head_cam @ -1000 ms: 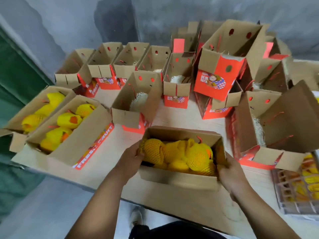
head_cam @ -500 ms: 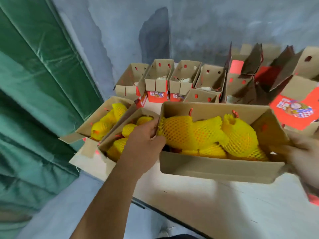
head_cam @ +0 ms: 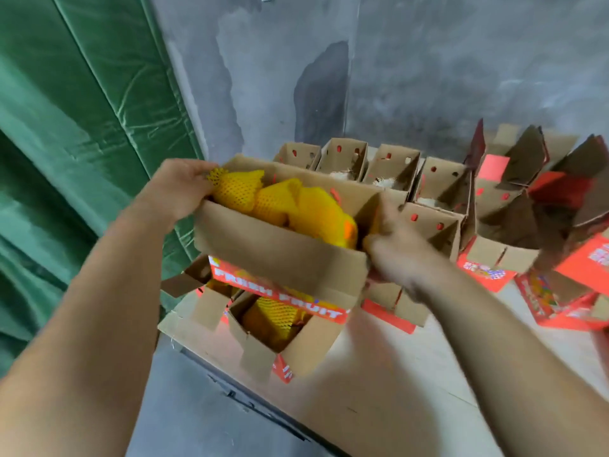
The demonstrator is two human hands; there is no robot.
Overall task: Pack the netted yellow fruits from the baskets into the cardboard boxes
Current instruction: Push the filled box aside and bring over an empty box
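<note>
I hold a filled cardboard box (head_cam: 280, 255) up in the air over the table's left corner. Several netted yellow fruits (head_cam: 280, 202) lie inside it. My left hand (head_cam: 178, 189) grips its left end, fingers over the rim against the netting. My right hand (head_cam: 395, 249), blurred, grips its right end. Directly under the lifted box stands another packed box (head_cam: 296, 344) with netted fruit (head_cam: 276, 316) showing and a red "FRESH FRUIT" flap.
A row of open brown boxes (head_cam: 342, 156) with red holes lines the grey wall. More boxes with dark raised flaps and red printed sides (head_cam: 527, 206) crowd the right. A green curtain (head_cam: 75, 127) hangs left. The table's edge (head_cam: 250, 404) runs diagonally below.
The filled box has been lifted off the table and carried left, now above the packed boxes at the left corner. My view has turned left with it.
</note>
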